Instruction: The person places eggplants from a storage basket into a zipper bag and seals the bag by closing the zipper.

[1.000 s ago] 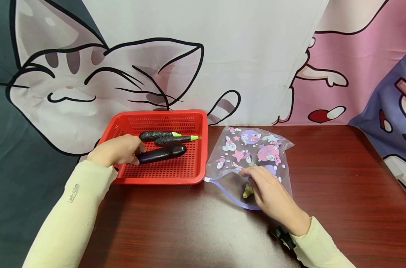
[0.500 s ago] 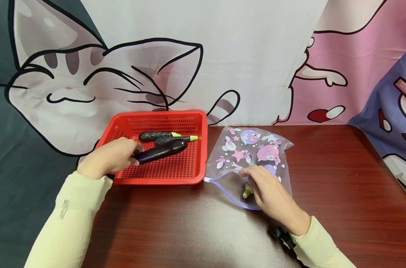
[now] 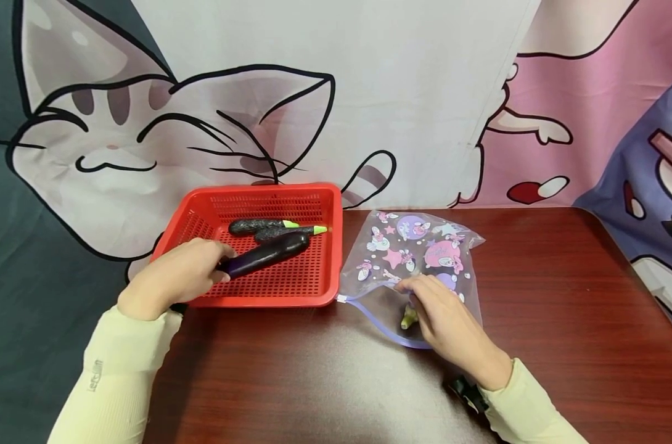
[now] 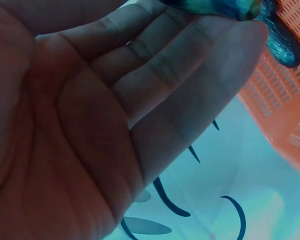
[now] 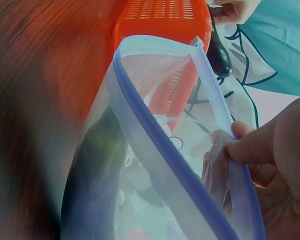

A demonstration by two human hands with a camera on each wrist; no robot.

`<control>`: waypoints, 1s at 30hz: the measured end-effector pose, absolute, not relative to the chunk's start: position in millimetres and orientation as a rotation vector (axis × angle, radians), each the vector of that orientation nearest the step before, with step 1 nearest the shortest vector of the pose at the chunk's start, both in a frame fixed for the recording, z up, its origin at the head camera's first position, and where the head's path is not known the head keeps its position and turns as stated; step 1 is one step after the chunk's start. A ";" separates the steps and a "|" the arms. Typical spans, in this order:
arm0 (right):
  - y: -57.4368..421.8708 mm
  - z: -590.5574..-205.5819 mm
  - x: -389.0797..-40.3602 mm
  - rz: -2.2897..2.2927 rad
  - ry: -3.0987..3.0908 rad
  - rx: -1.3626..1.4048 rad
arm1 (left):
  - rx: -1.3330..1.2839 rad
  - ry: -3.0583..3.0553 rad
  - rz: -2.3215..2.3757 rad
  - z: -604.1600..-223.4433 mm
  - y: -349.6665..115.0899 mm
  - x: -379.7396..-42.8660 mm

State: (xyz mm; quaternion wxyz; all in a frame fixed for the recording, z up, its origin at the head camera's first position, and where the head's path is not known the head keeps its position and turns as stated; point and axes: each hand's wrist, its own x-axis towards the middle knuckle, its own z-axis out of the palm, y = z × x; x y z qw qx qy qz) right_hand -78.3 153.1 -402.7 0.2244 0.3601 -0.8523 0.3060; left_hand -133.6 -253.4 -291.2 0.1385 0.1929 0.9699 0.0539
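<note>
My left hand (image 3: 183, 271) grips a long, glossy dark purple eggplant (image 3: 269, 251) by its left end, over the red basket (image 3: 336, 246). Its right end tilts upward and partly overlaps one of two dark, rough-skinned cucumber-like vegetables (image 3: 262, 226) with bright green tips. In the left wrist view, the eggplant's end (image 4: 210, 6) shows at the fingertips. My right hand (image 3: 452, 320) pinches the upper lip of a clear printed zip bag (image 3: 391, 246), holding its mouth apart. Inside the bag lies a dark vegetable (image 5: 95, 185) with a greenish stem end; the hand covers part of it.
Both basket and bag rest on a reddish-brown wooden table (image 3: 291, 382), side by side and nearly touching at the bag's slider (image 3: 343, 298). A printed cartoon cloth (image 3: 425, 111) hangs behind the table's far edge.
My left hand has shifted slightly towards me and to the left, the eggplant's right end rising and tilting over the nearer rough-skinned vegetable. The right hand and bag stay as they were.
</note>
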 end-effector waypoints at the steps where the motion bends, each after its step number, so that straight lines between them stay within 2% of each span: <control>1: 153.1 -402.7 -78.1 0.843 -2.353 0.992 | 0.559 2.802 0.163 -291.1 -251.9 -132.0; 8: 153.5 -402.6 -78.5 0.844 -2.350 0.990 | 0.565 2.843 0.174 -290.3 -242.0 -119.1; 30: 153.4 -401.3 -78.4 0.846 -2.346 0.990 | 0.806 2.943 0.185 -300.2 -222.6 -86.0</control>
